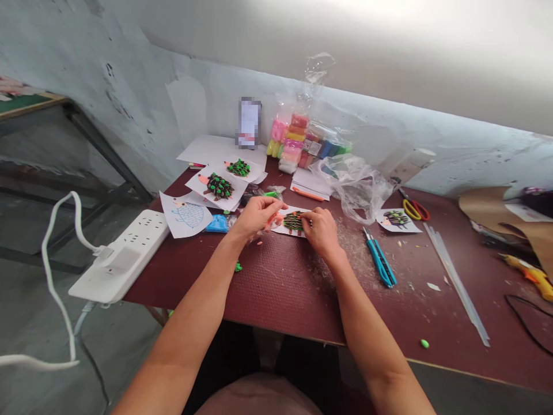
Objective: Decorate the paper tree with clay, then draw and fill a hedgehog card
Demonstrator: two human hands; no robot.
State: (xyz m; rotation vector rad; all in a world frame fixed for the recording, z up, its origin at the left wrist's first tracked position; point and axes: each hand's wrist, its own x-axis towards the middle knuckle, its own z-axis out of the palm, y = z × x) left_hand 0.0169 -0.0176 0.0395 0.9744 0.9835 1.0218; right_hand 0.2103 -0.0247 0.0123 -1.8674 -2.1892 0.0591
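A hedgehog picture [292, 221] on white card lies between my hands, its body covered in dark sticks with green and orange bits. My left hand [258, 215] is closed at the card's left end, with orange clay in clear wrapping [272, 221] in its fingers. On the card's right part, the fingertips of my right hand [322, 229] are pinched together against the hedgehog; whatever they hold is hidden. Beside my left wrist lies a blue clay packet [217, 223]. A green clay lump [238, 266] rests under my left forearm.
More hedgehog cards [219, 187] and a hedgehog drawing [189, 213] lie left. Behind are clay packs [298, 141], a phone [249, 124] and a plastic bag [365, 187]. Rightward are a utility knife [380, 259], scissors [415, 210], glue sticks [458, 285] and a glue gun [529, 274]. A power strip [123, 253] stands left.
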